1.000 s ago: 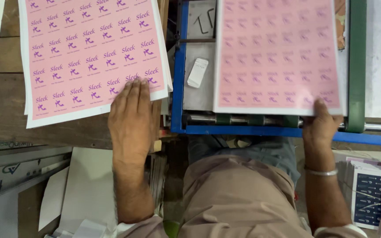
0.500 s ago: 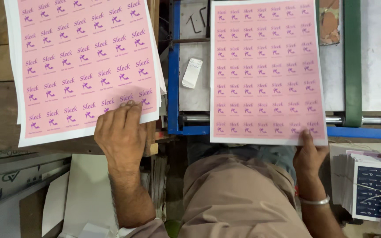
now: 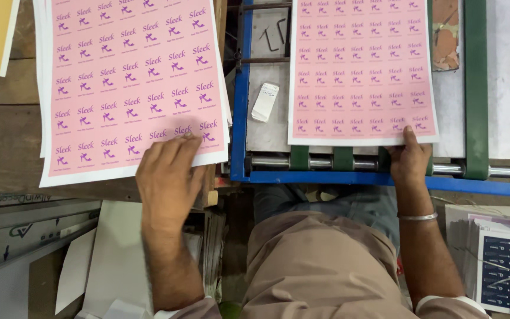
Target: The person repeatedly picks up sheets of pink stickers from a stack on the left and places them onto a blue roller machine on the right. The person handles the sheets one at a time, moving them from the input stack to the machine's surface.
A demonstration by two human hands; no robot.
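On the wooden bench (image 3: 7,147) our left hand (image 3: 169,171) lies flat on the stack (image 3: 131,82); our right hand (image 3: 409,158) pinches one sheet (image 3: 361,71), just placed in the machine bed (image 3: 240,106)

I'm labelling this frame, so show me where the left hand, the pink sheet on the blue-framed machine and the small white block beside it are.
left hand (image 3: 169,174), head view, back of the hand.
pink sheet (image 3: 361,71), head view, middle of its printed face.
small white block (image 3: 265,102), head view, centre of its top.
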